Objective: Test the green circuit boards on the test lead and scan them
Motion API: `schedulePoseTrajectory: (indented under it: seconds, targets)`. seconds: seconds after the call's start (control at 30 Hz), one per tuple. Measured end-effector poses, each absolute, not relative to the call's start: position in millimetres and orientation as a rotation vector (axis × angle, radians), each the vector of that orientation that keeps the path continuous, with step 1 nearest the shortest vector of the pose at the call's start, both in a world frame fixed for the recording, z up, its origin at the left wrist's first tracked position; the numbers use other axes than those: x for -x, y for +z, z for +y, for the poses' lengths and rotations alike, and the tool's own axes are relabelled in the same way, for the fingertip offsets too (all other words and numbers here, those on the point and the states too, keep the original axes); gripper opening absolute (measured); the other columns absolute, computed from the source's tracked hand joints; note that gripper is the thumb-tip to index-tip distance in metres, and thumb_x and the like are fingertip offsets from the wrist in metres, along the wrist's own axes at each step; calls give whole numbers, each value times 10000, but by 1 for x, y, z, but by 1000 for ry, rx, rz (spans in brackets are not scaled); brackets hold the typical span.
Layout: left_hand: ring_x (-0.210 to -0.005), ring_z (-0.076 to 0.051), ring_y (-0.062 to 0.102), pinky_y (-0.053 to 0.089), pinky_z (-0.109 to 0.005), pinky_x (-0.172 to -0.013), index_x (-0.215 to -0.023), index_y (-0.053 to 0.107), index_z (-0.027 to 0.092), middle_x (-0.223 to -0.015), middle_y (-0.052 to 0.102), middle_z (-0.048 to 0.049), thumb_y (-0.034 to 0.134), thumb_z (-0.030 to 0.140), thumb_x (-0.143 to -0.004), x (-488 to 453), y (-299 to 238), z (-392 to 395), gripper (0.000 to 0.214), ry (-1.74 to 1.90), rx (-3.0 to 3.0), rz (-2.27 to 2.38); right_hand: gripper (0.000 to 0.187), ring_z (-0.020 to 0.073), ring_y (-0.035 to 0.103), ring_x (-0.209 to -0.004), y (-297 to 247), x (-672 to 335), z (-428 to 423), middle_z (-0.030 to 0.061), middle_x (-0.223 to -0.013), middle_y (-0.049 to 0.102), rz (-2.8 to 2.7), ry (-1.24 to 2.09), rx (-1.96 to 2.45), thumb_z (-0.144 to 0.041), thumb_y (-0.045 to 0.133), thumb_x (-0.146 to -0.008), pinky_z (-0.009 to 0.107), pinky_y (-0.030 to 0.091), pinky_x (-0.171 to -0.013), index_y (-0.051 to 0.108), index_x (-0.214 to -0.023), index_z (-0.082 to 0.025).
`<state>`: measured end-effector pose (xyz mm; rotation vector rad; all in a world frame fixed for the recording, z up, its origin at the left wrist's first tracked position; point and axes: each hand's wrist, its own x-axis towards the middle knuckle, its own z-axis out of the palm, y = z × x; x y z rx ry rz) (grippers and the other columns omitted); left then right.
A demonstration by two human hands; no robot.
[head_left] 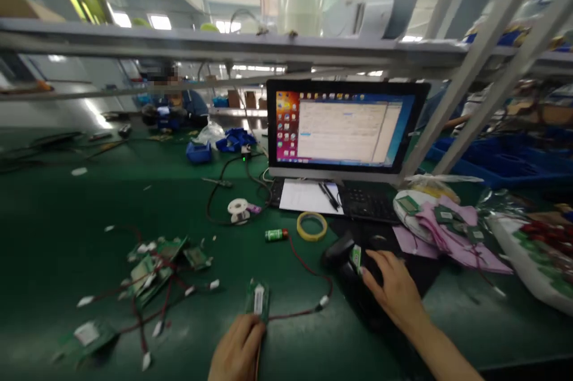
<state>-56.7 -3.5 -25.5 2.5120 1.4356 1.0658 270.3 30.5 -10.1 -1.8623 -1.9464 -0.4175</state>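
Note:
My left hand (239, 345) is closed on the near end of a green circuit board (258, 298) with a white label. A dark red cable runs right from the board to a white connector (323, 302). My right hand (394, 285) curls over a dark thing on the black mouse pad (425, 267); I cannot make out what it is. Just left of my right fingertips lies a black handheld scanner (340, 252), with a small green labelled piece (356, 257) against it. A green cylindrical battery (275, 234) with a red end lies between the hands, farther back.
Several wired circuit boards (152, 273) lie heaped at left. Yellow tape (312, 226), a solder spool (238, 209), a keyboard (367, 202) and paper (307, 196) lie before the monitor (344, 127). Pink bags (452, 232) and a white tray (528, 261) stand right. A shelf (201, 40) crosses above.

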Motion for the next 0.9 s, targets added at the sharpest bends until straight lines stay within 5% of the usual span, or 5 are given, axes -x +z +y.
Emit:
schedulePoseTrajectory:
  seconds: [0.2,0.3,0.4,0.5,0.9]
  targets:
    - [-776,-142,551,498,-263,-688,-881,557,150,-863,596,-54,392,163,-861,57,-21,-4,167,864,-2526,1475,573,246,616,-735,0,-228,28,142,-929,611,-2023,-32,2171,-350,540,-721,320,455,-587,427,-1207,-67]
    - [-776,-150,543,500,-278,-695,-890,553,141,-862,602,-51,437,171,-843,56,-18,-6,128,832,-2558,1471,427,174,590,-632,20,-225,27,69,-800,617,-2055,286,2011,-222,498,-691,270,441,-571,488,-1101,-101]
    - [-756,-154,540,503,-281,-667,-895,550,140,-860,609,-44,456,175,-835,55,-17,-8,116,826,-2596,1484,170,107,498,-514,56,-207,14,-22,-600,544,-2277,718,1669,-147,472,-644,199,381,-482,537,-801,-158]
    - [-730,-148,536,502,-269,-637,-852,551,146,-844,609,-37,457,177,-834,56,-16,-9,101,807,-2570,1490,129,93,502,-575,83,-181,4,-23,-652,565,-2504,1052,1336,-97,477,-619,179,374,-536,510,-720,-172]
    - [-696,-146,533,504,-256,-603,-809,541,133,-763,580,-35,462,166,-832,55,-15,-9,89,822,-2600,1475,166,110,508,-582,85,-160,23,-28,-657,552,-2783,875,1270,-114,499,-593,201,318,-544,480,-736,-194]
